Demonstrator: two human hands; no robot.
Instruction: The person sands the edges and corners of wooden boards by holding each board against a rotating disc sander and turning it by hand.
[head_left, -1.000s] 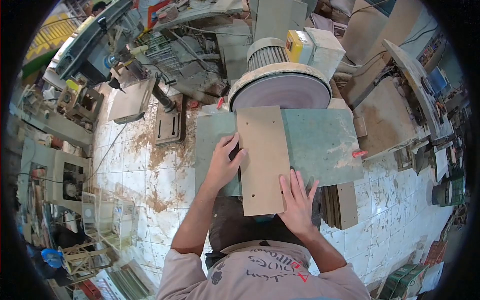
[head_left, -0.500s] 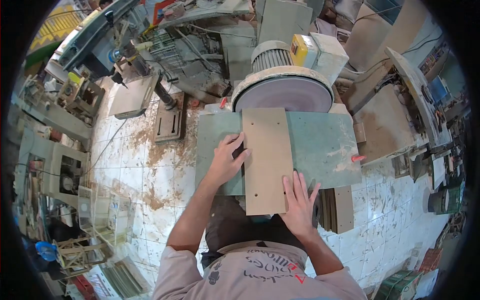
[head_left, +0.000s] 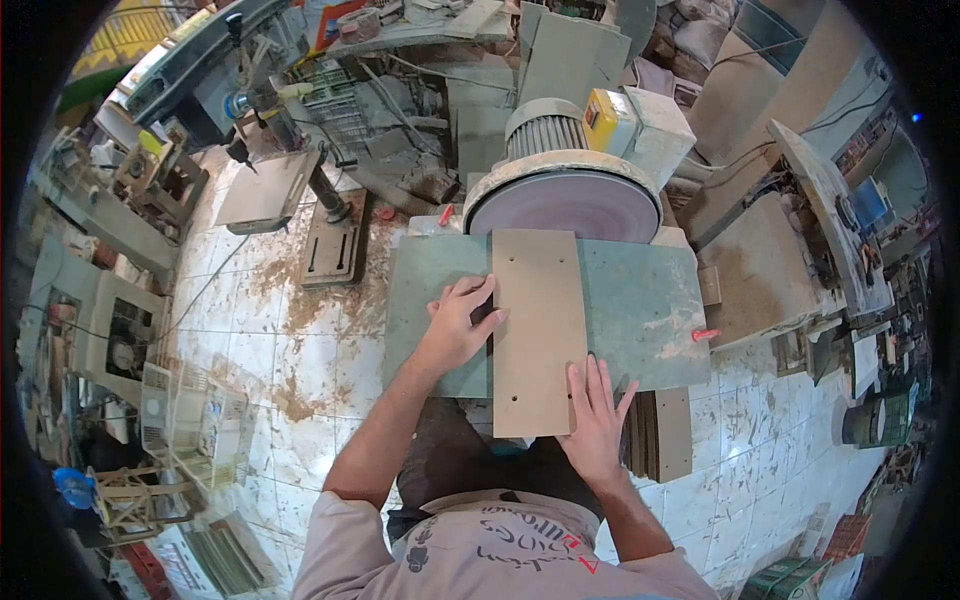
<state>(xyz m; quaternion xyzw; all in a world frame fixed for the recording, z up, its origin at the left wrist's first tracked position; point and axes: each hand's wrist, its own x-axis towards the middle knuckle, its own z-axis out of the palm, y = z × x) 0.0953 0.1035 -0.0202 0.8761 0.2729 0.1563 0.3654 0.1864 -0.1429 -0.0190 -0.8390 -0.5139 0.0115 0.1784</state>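
A long tan board (head_left: 540, 330) with small holes near its corners lies on the green table (head_left: 640, 300), its far end against or very near the disc sander's round face (head_left: 565, 205). My left hand (head_left: 462, 325) touches the board's left edge, thumb and fingers apart. At the near right corner rests my right hand (head_left: 597, 415), fingers spread, fingertips along the right edge. The board's near end hangs past the table's front edge.
Several stacked boards (head_left: 660, 435) stand below the table's front right. Red clamps sit at the table's left back (head_left: 446, 214) and right side (head_left: 706, 335). A drill press (head_left: 335, 210) is at the left, a wooden bench (head_left: 760, 260) at the right.
The camera view has shifted a little. The board sits straighter, pointing more directly at the disc, and both hands have stayed on its edges.
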